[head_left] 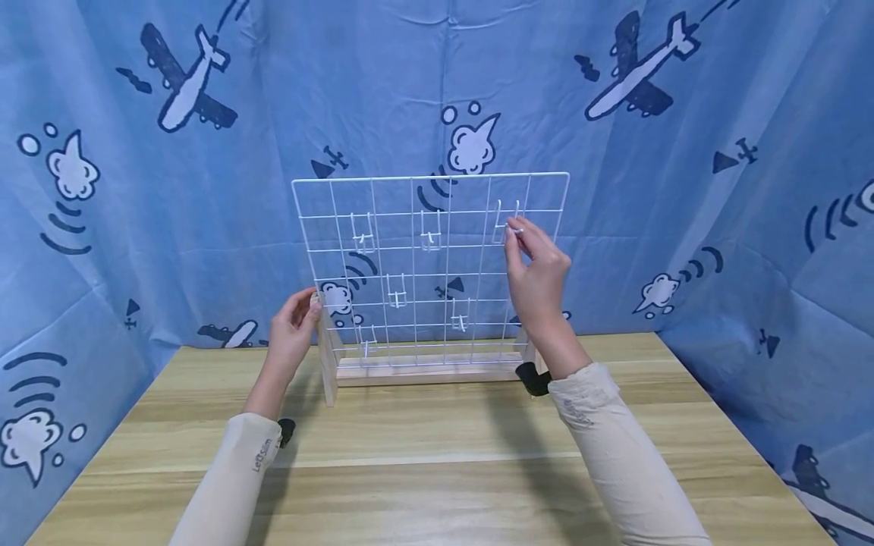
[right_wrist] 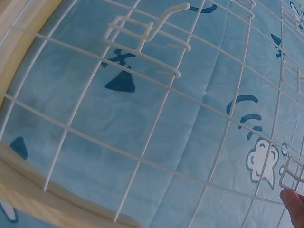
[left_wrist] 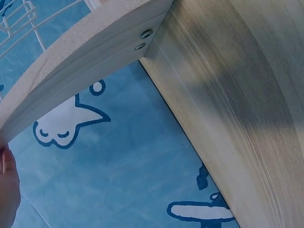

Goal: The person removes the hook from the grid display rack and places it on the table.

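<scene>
A white wire grid panel (head_left: 471,176) stands upright in a wooden stand (head_left: 430,373). At the grid's upper right, my right hand (head_left: 541,284) pinches a white wire hook (head_left: 498,218) between thumb and fingers. The right wrist view catches a fingertip (right_wrist: 291,197) against that hook's frame (right_wrist: 284,179) at the right edge. My left hand (head_left: 292,327) grips the stand's left wooden side piece (head_left: 326,364) near its top; in the left wrist view only part of the hand (left_wrist: 8,187) shows. Several similar hooks (head_left: 430,239) hang on the grid, one large in the right wrist view (right_wrist: 142,35).
The stand rests on a wood-grain table (head_left: 423,455) toward its far edge. Behind and on both sides hangs a blue curtain (head_left: 341,91) with plane and cloud prints. Two screw heads (left_wrist: 146,34) show on the left side piece.
</scene>
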`<state>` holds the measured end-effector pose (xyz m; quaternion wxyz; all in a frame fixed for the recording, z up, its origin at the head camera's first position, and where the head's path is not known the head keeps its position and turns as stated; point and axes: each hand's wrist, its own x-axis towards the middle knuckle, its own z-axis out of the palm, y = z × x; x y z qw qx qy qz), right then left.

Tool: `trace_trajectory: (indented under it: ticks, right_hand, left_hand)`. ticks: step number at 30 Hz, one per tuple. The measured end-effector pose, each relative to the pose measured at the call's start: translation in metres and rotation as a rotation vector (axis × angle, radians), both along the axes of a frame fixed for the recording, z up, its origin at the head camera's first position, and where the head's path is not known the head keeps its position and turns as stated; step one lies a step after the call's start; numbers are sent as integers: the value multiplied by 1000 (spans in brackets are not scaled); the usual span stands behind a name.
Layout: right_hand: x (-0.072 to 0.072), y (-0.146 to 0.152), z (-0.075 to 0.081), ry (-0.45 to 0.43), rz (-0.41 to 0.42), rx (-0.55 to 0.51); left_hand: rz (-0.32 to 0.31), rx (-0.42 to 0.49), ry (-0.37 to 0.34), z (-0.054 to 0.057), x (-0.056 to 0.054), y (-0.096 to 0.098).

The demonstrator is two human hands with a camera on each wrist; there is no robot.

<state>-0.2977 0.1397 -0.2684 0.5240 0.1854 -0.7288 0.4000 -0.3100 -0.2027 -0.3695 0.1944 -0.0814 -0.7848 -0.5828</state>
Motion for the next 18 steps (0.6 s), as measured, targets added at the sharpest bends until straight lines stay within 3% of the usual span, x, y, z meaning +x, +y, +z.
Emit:
trace_trajectory:
  ticks: [9, 18]
  right_hand:
    - [8, 7, -3, 82, -16, 36]
    - [15, 14, -8, 67, -36, 94]
  left_hand:
    - [-8, 12, -12, -1, 0, 0]
    - [-15, 28, -4, -1, 0, 0]
